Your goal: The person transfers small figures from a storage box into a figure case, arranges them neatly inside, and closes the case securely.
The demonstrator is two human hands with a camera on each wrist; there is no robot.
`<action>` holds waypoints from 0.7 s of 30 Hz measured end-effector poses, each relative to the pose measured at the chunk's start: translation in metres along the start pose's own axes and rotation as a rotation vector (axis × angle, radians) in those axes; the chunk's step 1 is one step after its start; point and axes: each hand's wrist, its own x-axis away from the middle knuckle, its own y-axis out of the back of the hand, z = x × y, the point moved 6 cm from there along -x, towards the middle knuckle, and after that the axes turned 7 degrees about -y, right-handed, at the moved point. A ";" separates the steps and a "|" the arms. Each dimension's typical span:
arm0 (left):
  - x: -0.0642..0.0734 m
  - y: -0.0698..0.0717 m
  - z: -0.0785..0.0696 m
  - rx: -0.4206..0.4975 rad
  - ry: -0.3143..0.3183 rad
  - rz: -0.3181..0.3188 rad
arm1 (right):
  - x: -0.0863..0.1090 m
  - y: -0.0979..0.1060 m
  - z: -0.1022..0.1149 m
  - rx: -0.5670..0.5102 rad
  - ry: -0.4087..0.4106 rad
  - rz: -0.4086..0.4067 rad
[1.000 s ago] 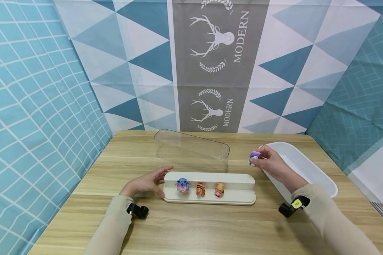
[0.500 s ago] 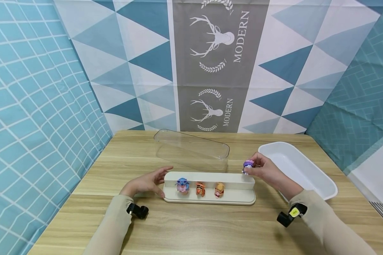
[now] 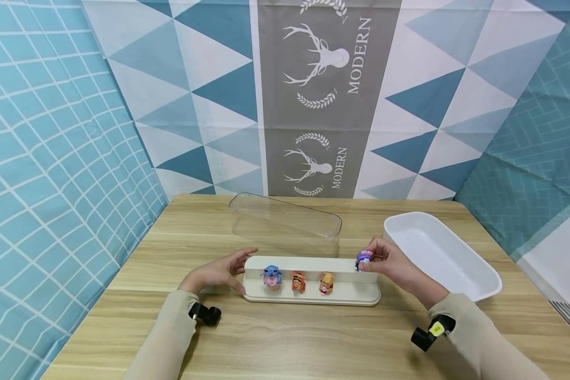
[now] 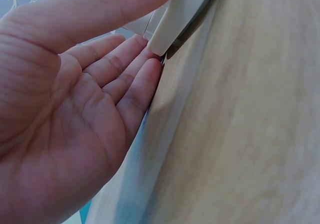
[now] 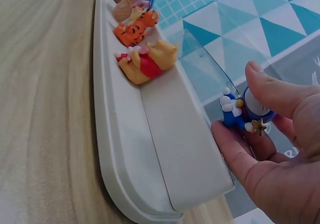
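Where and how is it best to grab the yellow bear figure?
Probably pinch the yellow bear figure by its two sides, coming from above: the raised step is just behind it, but gaps on both sides leave finger room and nothing covers its top.

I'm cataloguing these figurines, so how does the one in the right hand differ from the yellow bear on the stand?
The blue figurine has a blue body, purple headwear and a gold star; the yellow bear is yellow with a red top.
The blue figurine is held by the right hand, while the yellow bear rests on the stand's lower step, with no hand on it.
Both are small character figurines.
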 end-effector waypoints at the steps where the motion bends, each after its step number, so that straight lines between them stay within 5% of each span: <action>1: 0.000 0.000 0.000 0.000 0.000 0.001 | 0.001 0.000 0.000 0.011 0.004 -0.008; 9: 0.000 0.001 -0.003 -0.013 -0.005 -0.002 | 0.011 -0.008 0.001 0.183 0.084 -0.067; 15: 0.000 0.000 -0.003 -0.011 -0.004 -0.001 | 0.016 -0.016 -0.001 0.192 0.154 -0.096; 21: 0.000 -0.001 -0.002 -0.002 -0.002 0.001 | 0.020 -0.022 -0.002 0.217 0.135 -0.117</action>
